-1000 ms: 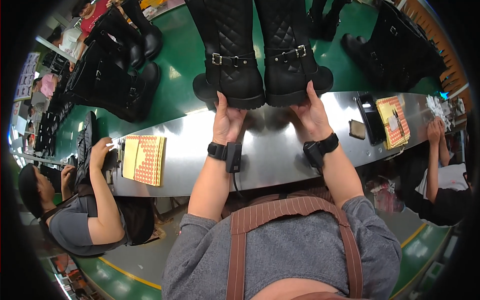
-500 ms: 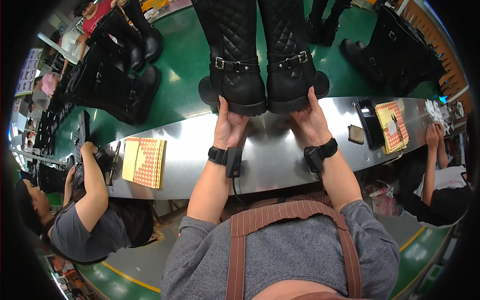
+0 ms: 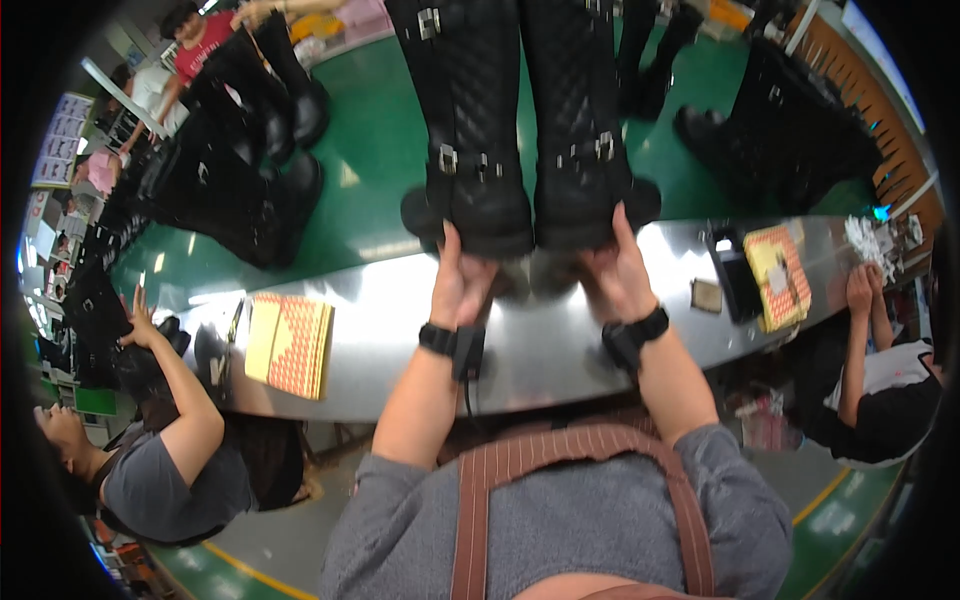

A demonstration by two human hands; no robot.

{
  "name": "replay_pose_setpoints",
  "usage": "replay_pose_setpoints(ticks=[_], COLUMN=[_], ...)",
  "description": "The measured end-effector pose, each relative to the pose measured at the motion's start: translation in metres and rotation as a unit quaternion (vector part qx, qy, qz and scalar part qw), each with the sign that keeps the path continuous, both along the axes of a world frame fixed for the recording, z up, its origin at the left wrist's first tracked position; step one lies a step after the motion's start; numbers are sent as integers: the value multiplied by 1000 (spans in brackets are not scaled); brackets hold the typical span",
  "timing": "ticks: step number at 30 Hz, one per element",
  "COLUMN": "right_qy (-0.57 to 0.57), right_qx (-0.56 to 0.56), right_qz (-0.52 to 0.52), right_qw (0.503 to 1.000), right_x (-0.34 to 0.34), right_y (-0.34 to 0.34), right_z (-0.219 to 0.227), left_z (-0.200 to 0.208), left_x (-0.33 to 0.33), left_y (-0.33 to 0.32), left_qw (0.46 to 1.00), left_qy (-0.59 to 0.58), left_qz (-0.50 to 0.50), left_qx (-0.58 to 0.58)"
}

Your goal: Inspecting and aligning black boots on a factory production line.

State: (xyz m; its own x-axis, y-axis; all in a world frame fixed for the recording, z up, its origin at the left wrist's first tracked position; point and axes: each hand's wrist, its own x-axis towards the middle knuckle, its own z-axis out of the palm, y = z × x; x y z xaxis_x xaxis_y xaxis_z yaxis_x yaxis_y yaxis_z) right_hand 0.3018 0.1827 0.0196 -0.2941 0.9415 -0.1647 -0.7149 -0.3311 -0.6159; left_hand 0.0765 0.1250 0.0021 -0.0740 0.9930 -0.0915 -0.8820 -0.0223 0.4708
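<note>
A pair of tall black boots with quilted shafts and buckled ankle straps stands upright in front of me, side by side. My left hand (image 3: 461, 275) grips the left boot (image 3: 476, 205) at its heel and sole, thumb up along its outer side. On the other side, my right hand (image 3: 622, 270) holds the right boot (image 3: 574, 205) the same way. The fingers of both hands are partly hidden under the soles. Each wrist wears a black strap with a small box.
Yellow sheets with red round stickers (image 3: 280, 345) lie at left; more stickered sheets (image 3: 777, 275), a black tray (image 3: 735, 275) and a small brown block (image 3: 706, 295) lie at right. Other black boots (image 3: 235, 195) stand on the green surface. Co-workers sit on both sides.
My view has tilted, so the boots and bench sit lower in the picture; my grip is the same. The left co-worker's hand has moved off a dark boot, fingers now spread.
</note>
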Motion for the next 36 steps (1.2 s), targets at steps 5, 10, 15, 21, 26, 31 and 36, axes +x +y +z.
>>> replay_pose_setpoints(ticks=[5, 10, 15, 21, 26, 31, 36], right_qy=[-20, -9, -15, 11, -69, -473, -546], right_qx=[-18, -2, 18, 22, 77, 427, 371], right_qz=[-14, -18, -14, 54, 219, -85, -59], right_qw=[1000, 1000, 1000, 998, 970, 766, 749], right_x=[0, 4, 5, 11, 34, 27, 21], right_y=[-3, -3, -4, -1, -5, -33, -54], right_z=[5, 1, 0, 6, 5, 4, 21], left_z=[0, -3, -6, 14, 32, 31, 23], left_x=[0, -2, -2, -2, 18, 35, 35], left_y=[-1, -3, -3, -9, -17, -13, -18], left_qw=[999, 999, 999, 996, 958, 985, 978], left_qy=[-39, -44, -33, -2, -113, -10, 8], left_qz=[-3, 1, -8, -75, -215, -155, -175], left_qx=[0, 13, 30, 37, 153, -75, -111])
